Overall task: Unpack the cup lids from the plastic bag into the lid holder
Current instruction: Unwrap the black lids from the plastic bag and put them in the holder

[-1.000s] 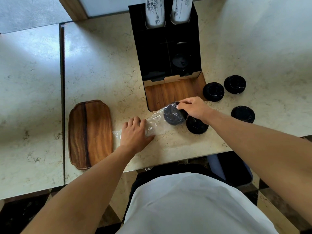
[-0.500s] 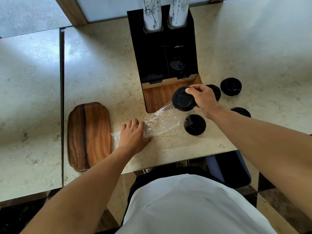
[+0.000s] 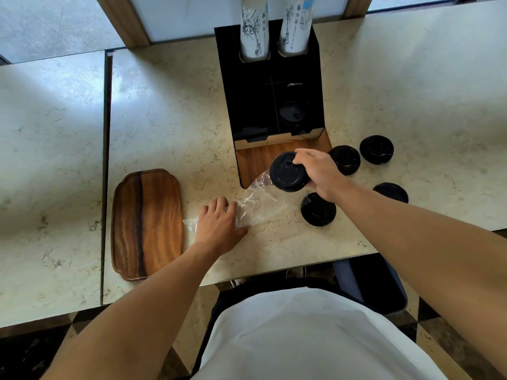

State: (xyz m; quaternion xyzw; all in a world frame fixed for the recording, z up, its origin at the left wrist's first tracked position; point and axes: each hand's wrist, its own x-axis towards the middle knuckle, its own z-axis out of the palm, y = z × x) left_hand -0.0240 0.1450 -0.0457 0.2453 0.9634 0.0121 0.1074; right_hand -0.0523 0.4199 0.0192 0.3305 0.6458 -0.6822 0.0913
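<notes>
Status: partway, closer to the start than the end; my right hand [image 3: 319,171] pinches one black lid [image 3: 288,171] by its rim, lifted just above the wooden front lip of the lid holder [image 3: 270,105], not yet in a slot; my left hand [image 3: 219,227] lies flat, fingers spread, pinning the closed end of the plastic bag [image 3: 256,204] to the counter [image 3: 164,105]; bag looks empty and slack, so unbagging seems done, though a clear film could hide something.

Lid count: one in hand; four loose on the counter — one [image 3: 318,209] just below my right hand, one [image 3: 345,159] touching the holder's right corner, one [image 3: 376,149] further right, one [image 3: 391,192] partly behind my forearm; one [image 3: 292,113] already in the holder's right compartment, possibly a stack, too dark to tell; six visible total.

Left compartment: contents unclear.

Other: two cup stacks [image 3: 255,26] at the holder's back; one wooden tray [image 3: 146,223] left, unused.

Remaining: five lids to slot.
</notes>
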